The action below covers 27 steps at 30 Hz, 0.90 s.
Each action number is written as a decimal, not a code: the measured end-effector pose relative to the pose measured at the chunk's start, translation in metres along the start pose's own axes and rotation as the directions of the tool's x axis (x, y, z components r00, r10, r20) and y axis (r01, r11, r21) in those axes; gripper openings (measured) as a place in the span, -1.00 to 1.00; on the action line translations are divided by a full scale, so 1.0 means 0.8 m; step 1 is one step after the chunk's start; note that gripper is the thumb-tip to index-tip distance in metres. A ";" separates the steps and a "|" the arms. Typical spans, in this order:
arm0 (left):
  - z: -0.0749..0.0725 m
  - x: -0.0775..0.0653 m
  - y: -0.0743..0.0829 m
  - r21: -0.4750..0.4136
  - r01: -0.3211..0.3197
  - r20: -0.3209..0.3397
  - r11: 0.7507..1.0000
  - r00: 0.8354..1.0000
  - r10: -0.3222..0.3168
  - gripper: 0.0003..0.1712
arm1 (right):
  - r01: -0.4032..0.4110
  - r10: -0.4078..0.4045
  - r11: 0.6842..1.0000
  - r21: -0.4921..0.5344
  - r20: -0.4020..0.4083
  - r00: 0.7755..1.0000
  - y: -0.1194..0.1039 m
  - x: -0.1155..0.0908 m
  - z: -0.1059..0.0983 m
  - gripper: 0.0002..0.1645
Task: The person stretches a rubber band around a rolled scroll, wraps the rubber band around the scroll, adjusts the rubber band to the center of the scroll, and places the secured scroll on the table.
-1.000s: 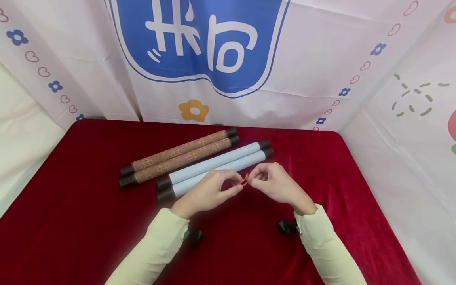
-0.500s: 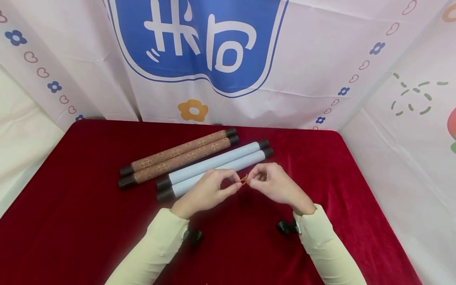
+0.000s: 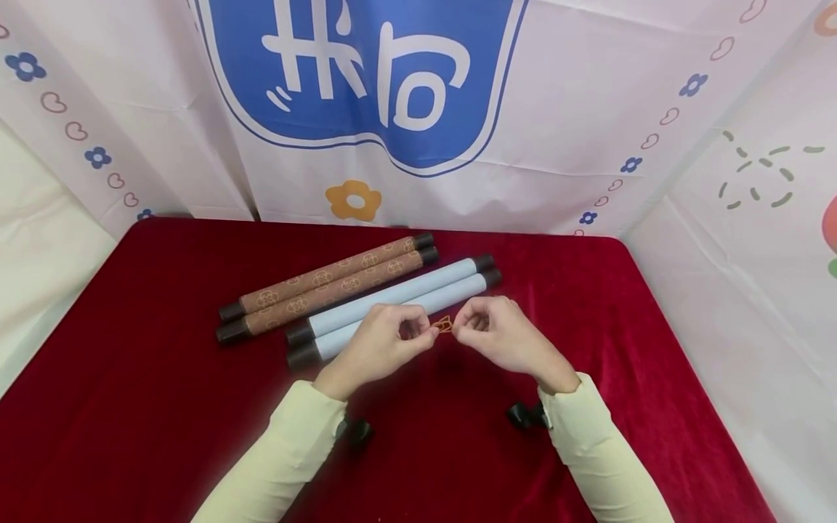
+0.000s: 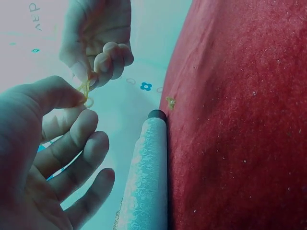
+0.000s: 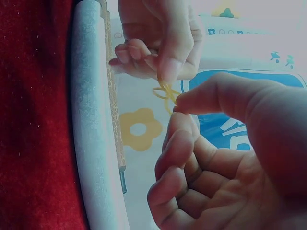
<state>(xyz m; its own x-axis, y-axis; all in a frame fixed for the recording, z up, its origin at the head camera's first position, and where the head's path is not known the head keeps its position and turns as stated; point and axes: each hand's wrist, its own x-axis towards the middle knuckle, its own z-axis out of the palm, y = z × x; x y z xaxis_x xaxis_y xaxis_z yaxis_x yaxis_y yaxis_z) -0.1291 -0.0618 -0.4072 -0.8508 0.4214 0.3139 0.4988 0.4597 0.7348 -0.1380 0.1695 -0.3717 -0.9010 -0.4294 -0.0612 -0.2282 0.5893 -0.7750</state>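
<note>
Thin yellow-orange rubber bands [image 5: 165, 92], looped and tangled, stretch between my two hands above the red cloth. My left hand [image 3: 382, 341] pinches one end between thumb and forefinger, its other fingers loosely bent in the left wrist view. The opposite end is pinched by thumb and forefinger of my right hand [image 3: 500, 333], whose remaining fingers curl toward the palm. How many bands there are I cannot tell. Just behind the hands lie two light blue scrolls [image 3: 392, 296] with dark end caps, side by side; the left hand partly covers the nearer one.
Two brown patterned scrolls [image 3: 330, 283] lie farther back and left. A red velvet cloth [image 3: 418, 450] covers the table. Printed white fabric [image 3: 556, 145] hangs behind and at the sides. A small yellowish thing [image 4: 171, 102] shows on the cloth in the left wrist view.
The left hand has drawn slightly left and up, away from the right hand. More of the rubber bands shows between the fingertips. The scrolls have stayed put.
</note>
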 end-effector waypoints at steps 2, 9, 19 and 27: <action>-0.001 0.000 0.000 0.002 0.005 -0.003 1.000 1.000 -0.005 -0.77 | 0.002 -0.002 1.000 -0.006 -0.018 1.000 0.001 0.001 -0.001 -0.92; -0.002 0.001 0.003 -0.027 -0.021 0.047 0.999 0.999 0.023 -0.73 | -0.019 0.016 0.999 -0.026 -0.089 0.996 0.008 0.004 -0.005 -0.93; -0.006 0.001 0.000 -0.045 -0.011 0.046 0.999 0.999 0.013 -0.79 | 0.015 -0.017 1.000 -0.017 -0.100 0.995 0.014 0.005 -0.009 -0.92; -0.013 0.001 -0.004 0.010 -0.065 0.011 0.998 0.998 0.065 -0.89 | 0.044 -0.045 0.999 -0.030 -0.055 0.997 0.012 0.002 -0.010 -0.91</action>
<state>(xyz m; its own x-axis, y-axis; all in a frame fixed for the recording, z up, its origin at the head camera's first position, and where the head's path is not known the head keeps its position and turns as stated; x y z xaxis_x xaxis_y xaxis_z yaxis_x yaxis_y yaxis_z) -0.1333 -0.0710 -0.4030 -0.8145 0.4592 0.3545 0.5550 0.4387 0.7068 -0.1448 0.1799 -0.3742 -0.9085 -0.4178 0.0084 -0.2785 0.5903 -0.7576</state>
